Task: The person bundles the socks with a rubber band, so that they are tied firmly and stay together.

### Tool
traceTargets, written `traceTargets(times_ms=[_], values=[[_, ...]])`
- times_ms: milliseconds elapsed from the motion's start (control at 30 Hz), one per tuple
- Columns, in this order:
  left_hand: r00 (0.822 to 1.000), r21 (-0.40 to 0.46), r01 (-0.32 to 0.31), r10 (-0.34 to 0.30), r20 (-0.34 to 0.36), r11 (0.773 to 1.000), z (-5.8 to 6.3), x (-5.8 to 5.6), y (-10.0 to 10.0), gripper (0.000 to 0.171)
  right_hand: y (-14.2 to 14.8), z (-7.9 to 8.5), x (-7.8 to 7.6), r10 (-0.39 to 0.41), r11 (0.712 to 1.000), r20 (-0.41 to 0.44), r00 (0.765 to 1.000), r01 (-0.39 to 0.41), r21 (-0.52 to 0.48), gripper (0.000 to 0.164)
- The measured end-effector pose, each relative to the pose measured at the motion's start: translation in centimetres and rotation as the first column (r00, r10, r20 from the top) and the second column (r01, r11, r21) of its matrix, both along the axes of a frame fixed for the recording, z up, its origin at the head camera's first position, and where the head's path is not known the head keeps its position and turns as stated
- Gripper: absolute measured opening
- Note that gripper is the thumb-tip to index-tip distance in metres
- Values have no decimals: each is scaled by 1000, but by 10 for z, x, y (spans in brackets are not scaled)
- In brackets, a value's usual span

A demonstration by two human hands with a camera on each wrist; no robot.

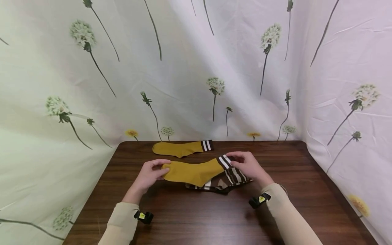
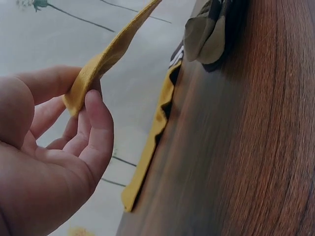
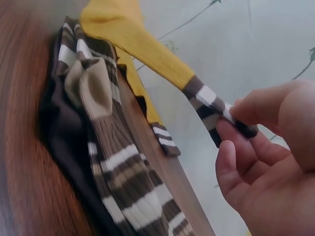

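Observation:
A mustard-yellow sock (image 1: pixel 193 171) with a dark brown, white-striped cuff is stretched between both hands, raised above the table. My left hand (image 1: pixel 152 174) pinches its toe end between thumb and fingers, as the left wrist view also shows. At the cuff, my right hand (image 1: pixel 247 166) pinches the striped edge; in the right wrist view the cuff (image 3: pixel 209 101) hangs from thumb and fingertips. Below the held sock lie brown, beige and white striped socks (image 1: pixel 232 178), partly covered by it in the head view. Dark fabric (image 3: pixel 69 132) lies beside them in the right wrist view.
A second yellow sock (image 1: pixel 180 148) with the same striped cuff lies flat near the back edge of the dark wooden table (image 1: pixel 196 217). White curtain fabric (image 1: pixel 190 85) printed with dandelions hangs behind the table and along both sides.

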State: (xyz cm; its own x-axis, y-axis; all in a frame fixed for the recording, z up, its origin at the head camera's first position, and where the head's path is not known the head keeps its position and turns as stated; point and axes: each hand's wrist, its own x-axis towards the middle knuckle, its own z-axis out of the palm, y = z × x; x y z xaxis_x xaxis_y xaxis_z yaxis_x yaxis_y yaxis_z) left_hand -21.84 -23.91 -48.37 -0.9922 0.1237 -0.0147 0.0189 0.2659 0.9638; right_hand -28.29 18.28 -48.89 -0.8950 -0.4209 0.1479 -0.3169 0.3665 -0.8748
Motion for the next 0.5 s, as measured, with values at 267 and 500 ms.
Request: traceTargets(times_ms=[267,500], values=[[999,10,41,-41,-4,999,3,-2,11,36,18,-2,5,36,999,38,999,-36,-4,37],[995,17,95,-96,7,995,2,-6,20,37,33,-4,9,4,1000,-3,1000,-4,6,35]])
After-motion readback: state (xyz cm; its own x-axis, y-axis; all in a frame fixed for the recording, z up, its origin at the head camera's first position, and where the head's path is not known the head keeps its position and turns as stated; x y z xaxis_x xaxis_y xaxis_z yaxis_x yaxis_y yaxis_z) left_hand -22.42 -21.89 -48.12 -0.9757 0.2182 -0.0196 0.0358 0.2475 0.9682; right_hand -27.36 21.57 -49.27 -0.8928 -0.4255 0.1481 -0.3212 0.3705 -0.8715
